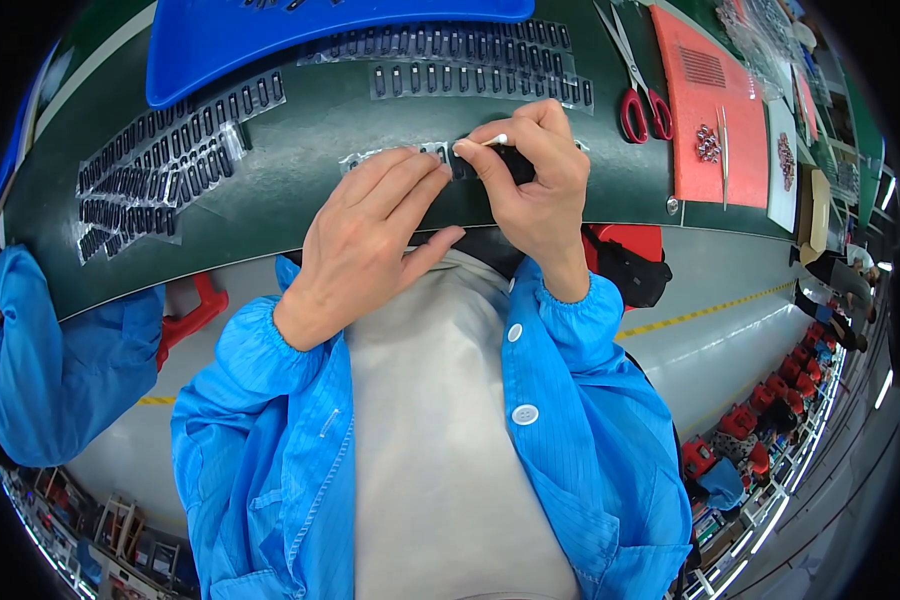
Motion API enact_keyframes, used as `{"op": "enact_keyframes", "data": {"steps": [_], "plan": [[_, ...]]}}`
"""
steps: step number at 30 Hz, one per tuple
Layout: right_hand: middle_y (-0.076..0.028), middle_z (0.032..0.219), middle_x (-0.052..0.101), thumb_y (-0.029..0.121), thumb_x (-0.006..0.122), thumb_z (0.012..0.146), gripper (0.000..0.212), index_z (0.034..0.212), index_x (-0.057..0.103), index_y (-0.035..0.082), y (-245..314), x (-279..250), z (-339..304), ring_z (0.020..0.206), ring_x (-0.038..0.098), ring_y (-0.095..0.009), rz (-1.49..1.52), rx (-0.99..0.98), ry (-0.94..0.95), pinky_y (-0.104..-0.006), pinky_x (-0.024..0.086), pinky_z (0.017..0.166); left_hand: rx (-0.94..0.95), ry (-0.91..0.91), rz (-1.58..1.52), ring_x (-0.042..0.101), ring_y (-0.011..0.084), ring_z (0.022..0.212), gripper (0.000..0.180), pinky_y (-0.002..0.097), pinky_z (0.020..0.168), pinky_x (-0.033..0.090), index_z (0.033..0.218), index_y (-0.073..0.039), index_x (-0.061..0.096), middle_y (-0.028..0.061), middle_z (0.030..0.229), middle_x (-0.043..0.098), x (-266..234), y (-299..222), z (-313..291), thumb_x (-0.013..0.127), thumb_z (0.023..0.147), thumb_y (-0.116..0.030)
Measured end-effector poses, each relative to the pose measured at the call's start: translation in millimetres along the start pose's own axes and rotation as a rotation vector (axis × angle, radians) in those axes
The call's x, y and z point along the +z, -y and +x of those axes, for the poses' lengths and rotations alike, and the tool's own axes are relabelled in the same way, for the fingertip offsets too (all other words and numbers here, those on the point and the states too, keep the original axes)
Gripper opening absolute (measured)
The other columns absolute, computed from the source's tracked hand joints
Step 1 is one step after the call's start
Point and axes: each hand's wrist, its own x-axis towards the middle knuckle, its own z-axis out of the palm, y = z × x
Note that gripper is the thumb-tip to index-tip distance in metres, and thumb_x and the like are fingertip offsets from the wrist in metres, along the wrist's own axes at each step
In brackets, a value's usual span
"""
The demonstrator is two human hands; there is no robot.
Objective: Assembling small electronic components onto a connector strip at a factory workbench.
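My right hand (542, 195) pinches a cotton swab between thumb and forefinger, its white tip (501, 139) showing above the fingers. The swab's other end points toward a strip of small black parts in clear film (355, 160) on the green table (300, 130). Flat over the left part of that strip lies my left hand (365, 235), fingers stretched out and thumb apart. Both hands cover much of the strip, so I cannot tell whether the swab touches a part.
Behind stands a blue tray (195, 60), with more strips of black parts (440, 78) in front and others (160, 165) at left. Red-handled scissors (632, 85) lie beside a pink foam sheet (690, 110) bearing small metal pieces (708, 143) and tweezers (725, 160). A co-worker's blue sleeve (70, 350) is at left.
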Motion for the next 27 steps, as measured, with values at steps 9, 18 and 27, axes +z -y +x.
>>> {"op": "enact_keyframes", "data": {"steps": [9,18,27], "plan": [[-0.005,0.084,0.070,0.000,0.088,0.080,0.014,0.090,0.079,0.004,4.8,8.6,4.2,0.080,0.058,-0.018,0.066,-0.005,-0.043,-0.0305,0.046,0.065,0.017,-0.032,-0.020,0.064,0.0341,0.123,0.056,0.0444,0.104,0.055,0.126,0.004,0.071,0.0146,0.128,0.068,-0.8,2.8,-1.7,0.089,0.080,-0.022],[-0.005,0.084,0.070,0.000,0.088,0.079,0.015,0.090,0.080,0.004,7.3,7.3,7.2,0.080,0.058,-0.018,-0.010,-0.046,0.045,-0.0314,0.046,0.066,0.005,-0.030,-0.007,0.064,0.0337,0.122,0.054,0.0435,0.103,0.056,0.124,0.004,0.072,0.0144,0.127,0.068,0.8,2.5,-1.7,0.088,0.080,-0.022],[-0.005,0.084,0.070,-0.001,0.089,0.079,0.015,0.090,0.079,0.003,3.8,7.9,4.9,0.080,0.057,-0.019,0.036,-0.056,0.043,-0.0312,0.046,0.066,0.000,-0.034,-0.008,0.065,0.0335,0.121,0.054,0.0442,0.103,0.056,0.124,0.004,0.072,0.0144,0.127,0.068,-1.7,1.0,-2.3,0.088,0.080,-0.022]]}}
